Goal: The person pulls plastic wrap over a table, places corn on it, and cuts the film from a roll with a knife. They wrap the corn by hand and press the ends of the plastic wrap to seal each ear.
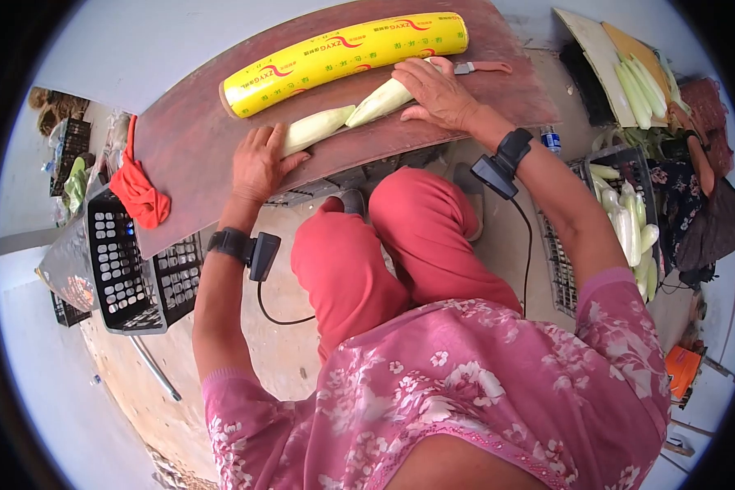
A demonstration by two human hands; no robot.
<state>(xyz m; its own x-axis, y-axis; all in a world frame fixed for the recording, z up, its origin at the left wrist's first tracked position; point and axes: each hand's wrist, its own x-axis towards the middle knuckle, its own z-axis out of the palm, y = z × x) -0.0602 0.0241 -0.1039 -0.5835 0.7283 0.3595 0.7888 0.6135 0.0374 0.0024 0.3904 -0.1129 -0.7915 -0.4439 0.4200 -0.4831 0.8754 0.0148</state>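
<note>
Left hand [259, 162] flat on one husked corn cob [314, 127], right hand [437, 91] pressing another cob [380, 103], yellow wrap roll [343, 51] just beyond, on brown surface [196, 155], red cloth [139, 192] at left

Pink floral blouse [482, 384], red trousers [392, 245], black cabled wrist devices [249, 249]
</note>
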